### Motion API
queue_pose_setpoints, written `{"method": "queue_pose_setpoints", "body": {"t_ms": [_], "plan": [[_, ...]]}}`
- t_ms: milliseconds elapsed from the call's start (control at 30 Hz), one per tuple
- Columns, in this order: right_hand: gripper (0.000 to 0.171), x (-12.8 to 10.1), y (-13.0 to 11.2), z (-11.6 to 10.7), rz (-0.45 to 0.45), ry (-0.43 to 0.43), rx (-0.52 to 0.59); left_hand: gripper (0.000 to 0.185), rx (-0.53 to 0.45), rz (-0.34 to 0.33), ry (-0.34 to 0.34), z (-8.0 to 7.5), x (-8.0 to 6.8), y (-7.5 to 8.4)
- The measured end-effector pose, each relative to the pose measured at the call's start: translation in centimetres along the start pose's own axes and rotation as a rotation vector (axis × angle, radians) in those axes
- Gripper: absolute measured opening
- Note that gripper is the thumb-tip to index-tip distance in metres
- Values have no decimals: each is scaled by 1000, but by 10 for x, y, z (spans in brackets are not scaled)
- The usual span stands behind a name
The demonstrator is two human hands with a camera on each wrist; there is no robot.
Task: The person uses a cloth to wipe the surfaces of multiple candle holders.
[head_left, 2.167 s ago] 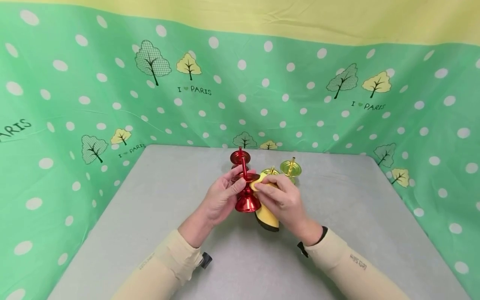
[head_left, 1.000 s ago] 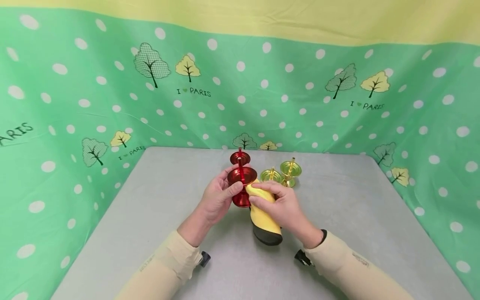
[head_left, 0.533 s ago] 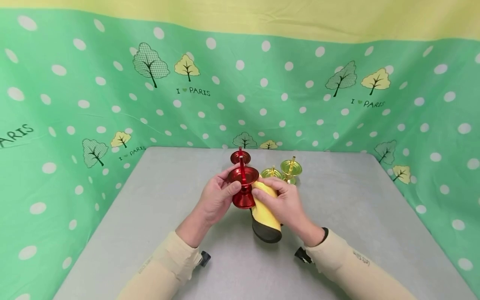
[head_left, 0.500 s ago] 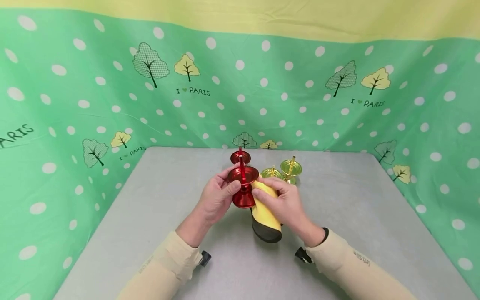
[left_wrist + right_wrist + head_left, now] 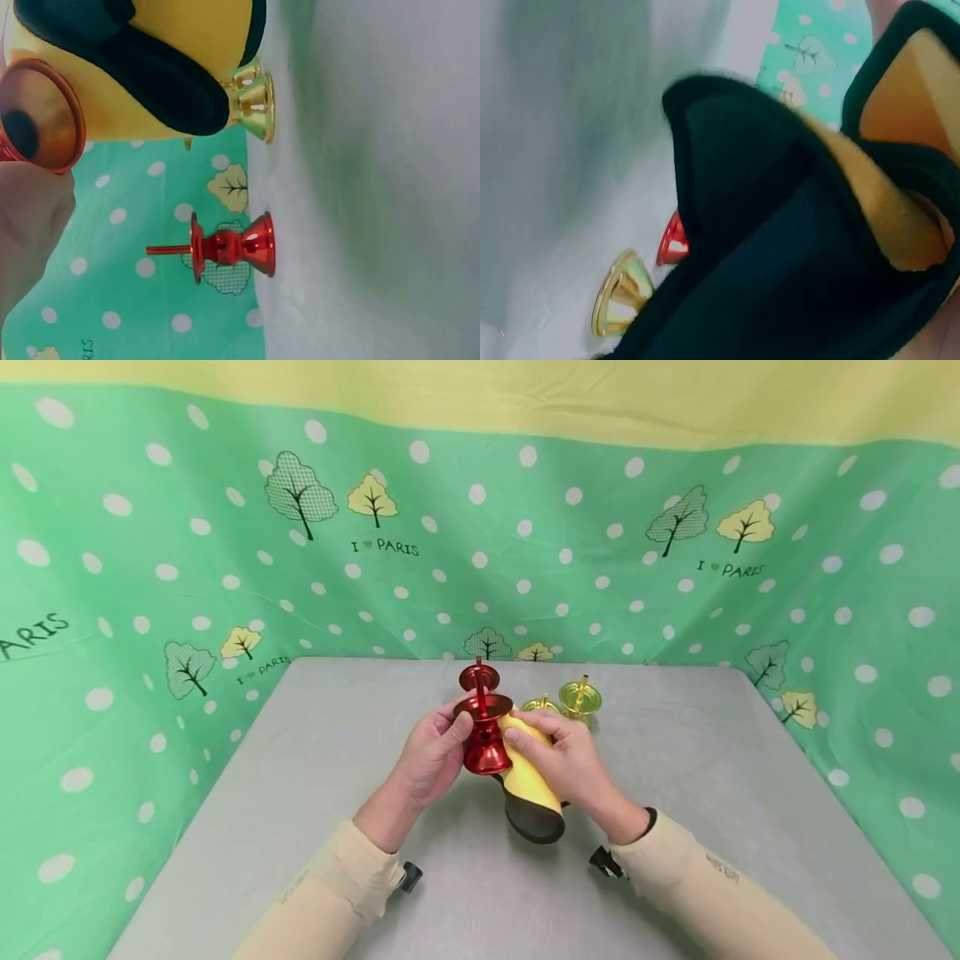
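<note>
My left hand (image 5: 431,758) holds a shiny red candle holder (image 5: 486,755) above the table, thumb near the underside of its dish. It has a wide dish, a thin upright tube and a flared base. My right hand (image 5: 568,758) pinches a yellow cloth (image 5: 528,781) with black edging and presses it to the holder's right side, just below the dish. In the left wrist view the round underside of the holder's base (image 5: 56,112) shows beside the cloth (image 5: 161,82). The cloth's dark side (image 5: 772,247) fills much of the right wrist view and hides the right fingers.
Behind the hands, another red candle holder (image 5: 480,677) stands upright on the grey table (image 5: 315,718). Two gold candle holders (image 5: 581,697) stand farther right, one partly behind the right hand. A green dotted curtain (image 5: 480,527) encloses the back and sides.
Over the last two seconds the red candle holder has tilted so its dish shows more from above. The right hand has shifted the cloth along it, and its black-edged end hangs nearer me.
</note>
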State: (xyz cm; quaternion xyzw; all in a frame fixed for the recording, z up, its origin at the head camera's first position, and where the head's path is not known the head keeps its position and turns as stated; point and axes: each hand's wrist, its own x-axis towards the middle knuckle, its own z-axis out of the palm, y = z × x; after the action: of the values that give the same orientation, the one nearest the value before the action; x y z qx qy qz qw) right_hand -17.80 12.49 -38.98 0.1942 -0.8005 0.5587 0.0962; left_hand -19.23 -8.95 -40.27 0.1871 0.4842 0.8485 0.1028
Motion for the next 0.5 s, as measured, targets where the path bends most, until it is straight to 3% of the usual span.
{"method": "queue_pose_setpoints", "body": {"t_ms": [200, 400, 500], "plan": [[28, -3, -1, 2, -102, -11, -9, 90, 97, -5, 64, 2, 3, -2], [35, 4, 3, 4, 36, -50, 27, 83, 85, -48, 120, 3, 5, -4], [42, -1, 6, 4, 19, -106, 48, 86, 102, -52, 131, 4, 3, -4]]}}
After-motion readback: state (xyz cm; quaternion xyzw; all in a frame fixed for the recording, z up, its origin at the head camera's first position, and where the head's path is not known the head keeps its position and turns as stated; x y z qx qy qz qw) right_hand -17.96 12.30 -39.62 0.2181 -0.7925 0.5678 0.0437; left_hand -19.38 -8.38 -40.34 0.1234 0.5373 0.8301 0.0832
